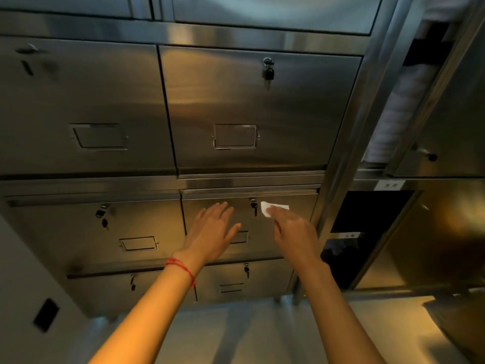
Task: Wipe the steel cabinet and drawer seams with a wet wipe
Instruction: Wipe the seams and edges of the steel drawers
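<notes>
A steel cabinet with two columns of drawers fills the view. Both my hands are at the right drawer of the second row. My left hand, a red string on its wrist, lies flat with straight fingers on the drawer front. My right hand presses a small white wet wipe against the drawer front just right of its key lock, under the drawer's top seam. The fingertips cover part of the wipe.
Above is a larger drawer with a key in its lock and a label holder. A vertical steel post borders the drawers on the right, with another cabinet and a dark opening beyond. Grey floor lies below.
</notes>
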`<state>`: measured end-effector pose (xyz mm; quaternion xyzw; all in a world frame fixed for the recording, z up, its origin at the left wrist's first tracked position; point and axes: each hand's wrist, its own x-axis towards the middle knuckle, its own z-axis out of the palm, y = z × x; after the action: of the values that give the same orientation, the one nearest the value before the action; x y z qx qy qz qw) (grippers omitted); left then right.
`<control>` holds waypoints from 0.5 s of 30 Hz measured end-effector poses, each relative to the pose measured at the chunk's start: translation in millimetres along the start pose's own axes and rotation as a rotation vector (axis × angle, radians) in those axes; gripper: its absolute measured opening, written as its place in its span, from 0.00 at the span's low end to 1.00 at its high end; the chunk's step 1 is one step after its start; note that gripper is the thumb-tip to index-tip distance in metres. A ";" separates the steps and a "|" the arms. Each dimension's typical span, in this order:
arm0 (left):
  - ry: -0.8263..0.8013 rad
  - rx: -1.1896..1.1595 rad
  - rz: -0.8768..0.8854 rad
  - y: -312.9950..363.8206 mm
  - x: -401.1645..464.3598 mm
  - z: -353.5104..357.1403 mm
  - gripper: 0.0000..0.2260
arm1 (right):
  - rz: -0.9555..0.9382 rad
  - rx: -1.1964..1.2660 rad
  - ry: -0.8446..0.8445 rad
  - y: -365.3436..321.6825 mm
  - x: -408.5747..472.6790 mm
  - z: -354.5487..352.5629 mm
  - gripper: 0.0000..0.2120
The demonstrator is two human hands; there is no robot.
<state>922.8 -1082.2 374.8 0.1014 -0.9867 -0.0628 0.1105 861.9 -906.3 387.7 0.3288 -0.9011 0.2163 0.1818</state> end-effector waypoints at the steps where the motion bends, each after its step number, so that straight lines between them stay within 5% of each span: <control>1: 0.002 0.006 -0.006 -1.2 -4.6 -1.4 0.25 | -0.005 0.008 -0.008 -2.4 -2.9 -0.9 0.17; 15: 0.048 0.027 -0.082 -57.7 -64.5 -38.2 0.25 | -0.105 0.067 -0.087 -80.2 -10.8 3.7 0.18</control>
<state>1003.9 -1128.3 390.0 0.1446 -0.9795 -0.0513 0.1303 922.8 -958.0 401.2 0.3904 -0.8820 0.2222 0.1426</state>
